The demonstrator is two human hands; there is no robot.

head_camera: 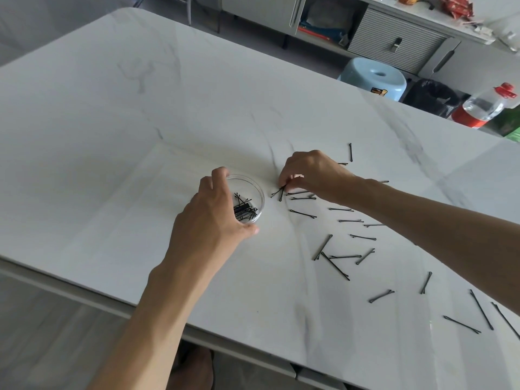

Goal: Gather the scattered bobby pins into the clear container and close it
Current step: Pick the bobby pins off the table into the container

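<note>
A round clear container (260, 197) stands open on the white marble table (140, 136), with several black bobby pins (244, 209) lying inside. My left hand (213, 212) grips its rim from the left, thumb at the near side. Just right of the container, my right hand (312, 173) pinches a small bunch of bobby pins (279, 191) at the tabletop. Several more loose bobby pins (334, 264) lie scattered to the right, some partly under my right forearm. No lid is visible.
The table's near edge (225, 343) runs diagonally below my arms. Past the far right edge stand a clear bottle with a red cap (486, 106), a light blue stool (375, 77), a black bag (433, 97) and grey cabinets (394, 38).
</note>
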